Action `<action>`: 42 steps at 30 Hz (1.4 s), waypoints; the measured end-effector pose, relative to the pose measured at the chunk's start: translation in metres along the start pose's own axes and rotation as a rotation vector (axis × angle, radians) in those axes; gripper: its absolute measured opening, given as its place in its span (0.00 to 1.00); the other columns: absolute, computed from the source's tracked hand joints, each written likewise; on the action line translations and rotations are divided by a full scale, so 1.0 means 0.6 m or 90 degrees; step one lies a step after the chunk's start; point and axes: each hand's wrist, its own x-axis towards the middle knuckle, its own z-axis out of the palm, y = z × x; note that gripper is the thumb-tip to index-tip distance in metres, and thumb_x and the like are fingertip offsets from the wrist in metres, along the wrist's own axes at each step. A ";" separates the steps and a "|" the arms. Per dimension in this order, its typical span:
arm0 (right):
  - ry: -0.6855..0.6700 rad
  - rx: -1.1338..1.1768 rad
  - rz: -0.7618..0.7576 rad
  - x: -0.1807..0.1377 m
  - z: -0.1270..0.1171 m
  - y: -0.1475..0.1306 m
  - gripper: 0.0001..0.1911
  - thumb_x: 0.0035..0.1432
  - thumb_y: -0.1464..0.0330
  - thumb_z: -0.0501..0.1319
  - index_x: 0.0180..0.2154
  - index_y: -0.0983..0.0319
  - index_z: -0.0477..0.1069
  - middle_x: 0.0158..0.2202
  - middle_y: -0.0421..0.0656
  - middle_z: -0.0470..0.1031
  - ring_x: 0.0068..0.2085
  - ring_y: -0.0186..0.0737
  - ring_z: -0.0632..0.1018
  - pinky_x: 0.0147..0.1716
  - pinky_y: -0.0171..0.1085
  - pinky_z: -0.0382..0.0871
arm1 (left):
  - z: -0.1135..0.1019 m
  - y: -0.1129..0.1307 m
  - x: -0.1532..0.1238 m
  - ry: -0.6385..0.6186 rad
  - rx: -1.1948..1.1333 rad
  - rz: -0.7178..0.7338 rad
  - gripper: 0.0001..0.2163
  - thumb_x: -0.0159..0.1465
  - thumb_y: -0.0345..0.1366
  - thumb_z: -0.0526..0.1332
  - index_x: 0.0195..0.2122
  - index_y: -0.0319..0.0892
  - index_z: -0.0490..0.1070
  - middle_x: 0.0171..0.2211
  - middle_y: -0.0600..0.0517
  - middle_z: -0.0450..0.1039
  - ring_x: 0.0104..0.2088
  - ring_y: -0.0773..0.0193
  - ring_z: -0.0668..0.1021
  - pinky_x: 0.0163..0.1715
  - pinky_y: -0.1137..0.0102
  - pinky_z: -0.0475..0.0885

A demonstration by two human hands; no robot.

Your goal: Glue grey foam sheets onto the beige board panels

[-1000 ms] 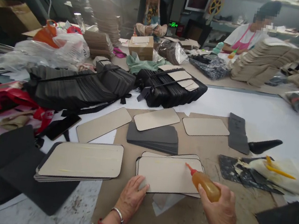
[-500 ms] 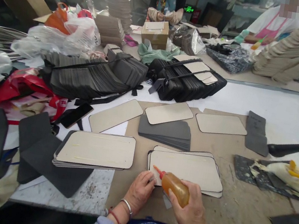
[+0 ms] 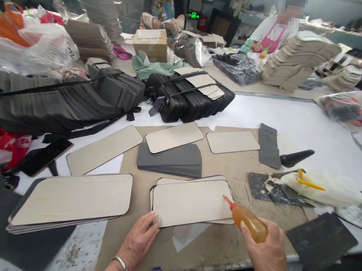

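The right hand (image 3: 267, 254) is gripping an amber glue bottle (image 3: 249, 223), fingers wrapped closed around its body, and is tilting it so the red nozzle is reaching the right-hand end of the top board (image 3: 191, 201). The left hand (image 3: 138, 241) is lying mostly open and flat, holding nothing, its fingertips (image 3: 154, 218) pressing down the near left corner of that same board to steady it.

That board is sitting on a small stack of like boards on the brown cardboard mat (image 3: 211, 250), right in front of the person. No glue line is showing on its face yet, so gluing on this piece seems to be only beginning. To the left, a second pile of boards (image 3: 74, 199) is showing faint yellowish streaks, which I judge to be pieces already glued. Farther out, a pile of grey sheets (image 3: 170, 159) and three single boards are lying untouched, so plenty appears left to do.

For room: the near edge of the table (image 3: 250, 263) is running just under the right hand, so the wrist is hanging over it. A dark sheet (image 3: 320, 240) is overhanging that edge to the right, and a white plastic bag (image 3: 327, 188) with a yellow tool is lying near. The strip between the two board stacks is staying open for the left hand.
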 end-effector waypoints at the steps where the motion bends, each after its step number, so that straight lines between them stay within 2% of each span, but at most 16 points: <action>1: 0.001 -0.009 0.014 0.003 -0.002 0.004 0.23 0.47 0.48 0.53 0.38 0.58 0.61 0.36 0.44 0.63 0.36 0.47 0.69 0.30 0.42 0.65 | 0.000 -0.001 0.000 -0.002 0.003 0.006 0.12 0.62 0.28 0.53 0.44 0.43 0.70 0.43 0.46 0.71 0.47 0.61 0.73 0.44 0.66 0.74; 5: -0.007 0.004 0.017 -0.011 -0.004 -0.005 0.23 0.47 0.48 0.53 0.38 0.58 0.61 0.36 0.45 0.63 0.37 0.47 0.69 0.29 0.43 0.65 | 0.002 -0.001 -0.003 -0.008 0.011 0.021 0.12 0.62 0.26 0.52 0.45 0.40 0.69 0.44 0.44 0.71 0.47 0.60 0.72 0.44 0.66 0.75; 9: -0.121 0.119 -0.062 -0.063 0.003 -0.049 0.18 0.49 0.54 0.56 0.39 0.57 0.62 0.36 0.43 0.64 0.37 0.43 0.70 0.37 0.43 0.67 | 0.002 0.001 -0.005 -0.011 -0.017 0.000 0.12 0.61 0.26 0.54 0.46 0.39 0.68 0.44 0.44 0.71 0.49 0.60 0.72 0.46 0.64 0.74; 12: -0.209 0.179 -0.114 -0.108 0.014 -0.089 0.15 0.51 0.59 0.58 0.40 0.57 0.61 0.36 0.42 0.64 0.37 0.40 0.71 0.38 0.41 0.68 | 0.000 0.000 -0.004 -0.017 -0.030 -0.013 0.12 0.62 0.27 0.54 0.47 0.40 0.67 0.44 0.44 0.71 0.48 0.60 0.72 0.46 0.63 0.74; 16: -0.239 0.207 -0.152 -0.135 0.025 -0.117 0.14 0.53 0.61 0.57 0.41 0.57 0.60 0.37 0.41 0.63 0.37 0.38 0.71 0.37 0.39 0.68 | -0.002 -0.002 -0.002 -0.015 -0.030 -0.002 0.11 0.62 0.27 0.53 0.45 0.40 0.68 0.43 0.44 0.71 0.47 0.60 0.73 0.45 0.63 0.74; 19: -0.189 0.175 -0.133 -0.123 0.020 -0.096 0.15 0.53 0.58 0.57 0.41 0.57 0.60 0.37 0.42 0.63 0.37 0.40 0.70 0.38 0.41 0.67 | -0.002 -0.003 -0.001 -0.018 -0.032 0.004 0.11 0.61 0.27 0.54 0.44 0.40 0.68 0.43 0.44 0.71 0.48 0.59 0.73 0.45 0.63 0.74; 26: -0.049 0.047 -0.031 -0.062 -0.013 -0.001 0.25 0.48 0.46 0.54 0.38 0.59 0.61 0.36 0.45 0.65 0.38 0.46 0.70 0.34 0.43 0.66 | -0.002 -0.003 0.002 -0.014 -0.021 0.021 0.11 0.61 0.27 0.54 0.45 0.41 0.69 0.43 0.45 0.72 0.47 0.60 0.73 0.45 0.64 0.74; 31: -0.045 0.057 0.037 -0.063 -0.025 0.007 0.25 0.46 0.46 0.55 0.38 0.58 0.62 0.36 0.45 0.65 0.37 0.47 0.70 0.33 0.44 0.66 | -0.004 0.000 0.002 -0.025 -0.015 0.021 0.11 0.61 0.26 0.54 0.44 0.39 0.69 0.43 0.45 0.71 0.48 0.60 0.72 0.45 0.65 0.74; 33: -0.076 0.124 0.091 -0.078 -0.023 -0.005 0.24 0.43 0.48 0.58 0.37 0.58 0.63 0.36 0.44 0.66 0.37 0.46 0.70 0.36 0.44 0.66 | -0.004 0.002 0.004 -0.022 -0.013 0.023 0.12 0.62 0.27 0.54 0.45 0.40 0.69 0.43 0.45 0.72 0.47 0.60 0.73 0.45 0.66 0.74; 35: -0.165 0.258 0.191 -0.096 -0.015 -0.022 0.24 0.41 0.50 0.61 0.36 0.58 0.63 0.34 0.42 0.68 0.36 0.43 0.71 0.34 0.42 0.66 | -0.005 0.003 0.006 -0.019 -0.009 0.024 0.12 0.62 0.27 0.53 0.46 0.41 0.68 0.44 0.46 0.72 0.47 0.61 0.73 0.45 0.67 0.74; 39: -0.460 0.715 0.478 -0.124 0.012 -0.054 0.23 0.45 0.53 0.62 0.40 0.59 0.63 0.30 0.40 0.71 0.27 0.36 0.71 0.23 0.34 0.62 | -0.008 0.002 0.006 -0.027 0.025 0.033 0.13 0.63 0.29 0.52 0.47 0.41 0.68 0.44 0.46 0.72 0.47 0.61 0.74 0.44 0.67 0.74; 40: -0.514 0.827 0.544 -0.125 0.018 -0.057 0.23 0.46 0.54 0.62 0.40 0.60 0.64 0.31 0.41 0.72 0.28 0.36 0.72 0.24 0.33 0.62 | -0.011 0.003 0.005 -0.032 0.034 0.037 0.12 0.63 0.29 0.52 0.47 0.41 0.68 0.45 0.46 0.72 0.47 0.61 0.74 0.44 0.67 0.74; 42: -0.564 1.000 0.631 -0.119 0.030 -0.056 0.22 0.47 0.55 0.63 0.40 0.62 0.67 0.33 0.44 0.74 0.31 0.37 0.74 0.29 0.34 0.65 | -0.017 0.011 0.006 -0.030 0.043 0.036 0.12 0.62 0.29 0.53 0.46 0.42 0.68 0.45 0.46 0.72 0.48 0.60 0.73 0.45 0.67 0.74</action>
